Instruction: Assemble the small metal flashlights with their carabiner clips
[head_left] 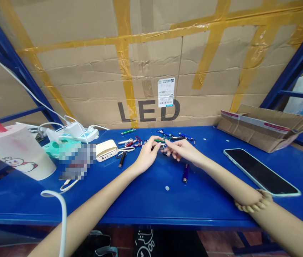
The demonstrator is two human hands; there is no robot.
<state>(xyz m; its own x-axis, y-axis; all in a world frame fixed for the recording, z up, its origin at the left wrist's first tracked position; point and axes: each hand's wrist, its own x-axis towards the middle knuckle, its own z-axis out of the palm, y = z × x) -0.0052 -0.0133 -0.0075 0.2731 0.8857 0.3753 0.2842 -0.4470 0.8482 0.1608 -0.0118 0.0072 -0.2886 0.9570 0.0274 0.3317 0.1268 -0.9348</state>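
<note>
My left hand (148,154) and my right hand (180,150) meet above the blue metal bench (151,203), their fingertips together on a small green keychain torch (160,141). Its metal ring (163,145) sits between them, partly hidden by my fingers. Just past my right hand lies a tangle of slim keychain torches (175,137) with metal clips. A dark blue torch (185,173) lies nearer me, and a black one (122,159) lies left of my left hand. A green one (128,131) rests at the back.
A cream power bank (107,150) and a blurred patch (76,160) lie left of my hands. Behind them are a white power strip (79,134) and cables. A plastic cup (14,150) stands far left, a phone (261,172) lies right, and a flattened carton (266,128) sits back right.
</note>
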